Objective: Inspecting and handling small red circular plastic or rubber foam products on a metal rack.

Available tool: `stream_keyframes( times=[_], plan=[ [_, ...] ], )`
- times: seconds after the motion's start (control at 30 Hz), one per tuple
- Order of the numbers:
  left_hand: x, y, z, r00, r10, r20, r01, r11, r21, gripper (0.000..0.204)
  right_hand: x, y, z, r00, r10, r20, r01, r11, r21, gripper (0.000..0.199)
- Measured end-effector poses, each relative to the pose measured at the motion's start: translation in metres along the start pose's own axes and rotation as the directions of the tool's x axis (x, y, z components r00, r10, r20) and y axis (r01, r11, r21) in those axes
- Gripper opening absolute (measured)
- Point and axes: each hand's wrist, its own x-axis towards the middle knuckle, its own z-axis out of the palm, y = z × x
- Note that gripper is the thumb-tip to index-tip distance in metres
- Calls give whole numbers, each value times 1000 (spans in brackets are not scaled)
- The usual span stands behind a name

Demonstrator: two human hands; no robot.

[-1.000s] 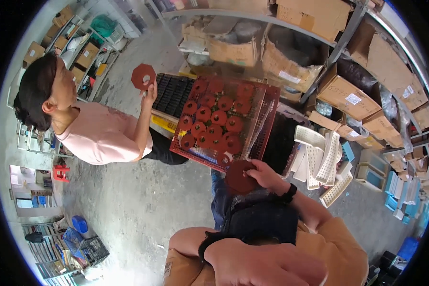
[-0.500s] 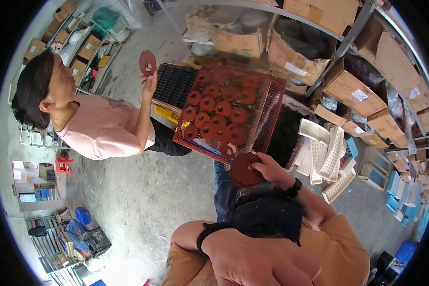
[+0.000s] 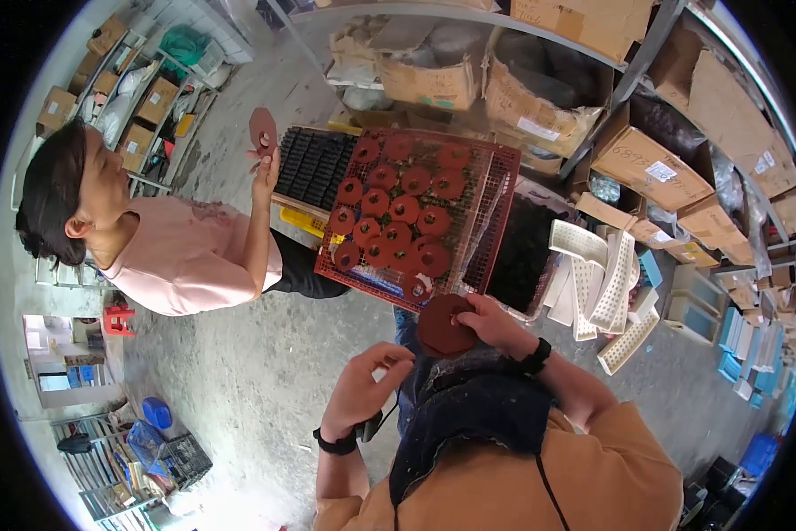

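Note:
My right hand (image 3: pixel 497 325) grips a flat reddish-brown disc (image 3: pixel 442 329) with angular edges, thumb on its upper face. It is just off the near edge of a red mesh tray (image 3: pixel 477 261). On that tray lie several reddish-brown pieces with centre holes (image 3: pixel 404 209), spread in loose rows. My left hand (image 3: pixel 367 385) is empty to the left of the disc, fingers bent and thumb apart from them. Across the tray's left side, a co-worker's hand (image 3: pixel 265 170) holds up a similar octagonal piece (image 3: pixel 262 130) with a hole.
A co-worker in a pink shirt (image 3: pixel 181 252) stands at the left. Beside the red tray are a black ribbed tray (image 3: pixel 312 168) and a bin of dark material (image 3: pixel 526 257). White perforated trays (image 3: pixel 612 283) are piled at right. Shelves with cardboard boxes (image 3: pixel 650 159) line the back.
My left hand has come down from close to the camera to beside the disc. The disc in my right hand has shifted slightly left and nearer. The co-worker still holds the piece up.

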Motion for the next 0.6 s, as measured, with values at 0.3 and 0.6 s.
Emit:
stream_keyframes(
  times=[0.3,0.6],
  plan=[
    [7,-54,27,970,-243,-17,217,894,-391,36,-8,-37,15,960,-22,280,4,998,63,32],
    [9,-66,38,957,-255,-141,171,883,-436,31,-12,-36,16,956,-29,293,29,1000,3,36]
  ],
)
